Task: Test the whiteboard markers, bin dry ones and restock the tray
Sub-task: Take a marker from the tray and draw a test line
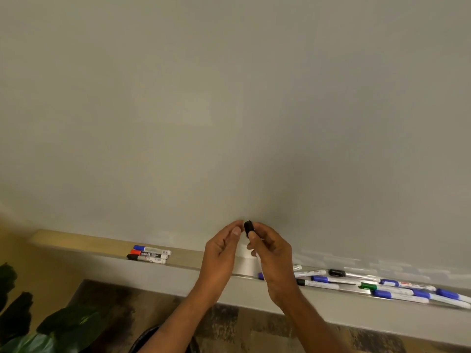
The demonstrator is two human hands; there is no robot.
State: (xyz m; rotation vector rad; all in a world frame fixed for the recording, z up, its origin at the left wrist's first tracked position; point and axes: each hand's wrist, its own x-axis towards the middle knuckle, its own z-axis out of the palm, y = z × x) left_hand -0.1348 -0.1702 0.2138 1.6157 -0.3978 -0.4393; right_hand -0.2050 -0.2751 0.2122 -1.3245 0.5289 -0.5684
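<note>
Fingers (252, 235) of the right hand (274, 253) clamp a black-capped marker (248, 227), cap up, low in the frame's centre. The left hand (221, 253) curls just beside the cap, and I cannot tell whether it touches. Bare whiteboard (229, 98) fills everything above. Three markers (150, 254) lie together on the ledge (76, 244) at lower left, and loose markers (323, 284) crowd the tray (344, 292) at lower right.

Reaches both bare forearms (183, 314) up from below, converging. Pinches a marker (248, 227) at its black cap with the right grip (274, 253), thumb facing the camera, cap end up. Curls the left grip (221, 253) loosely, thumb and forefinger tips just beside the cap
</note>
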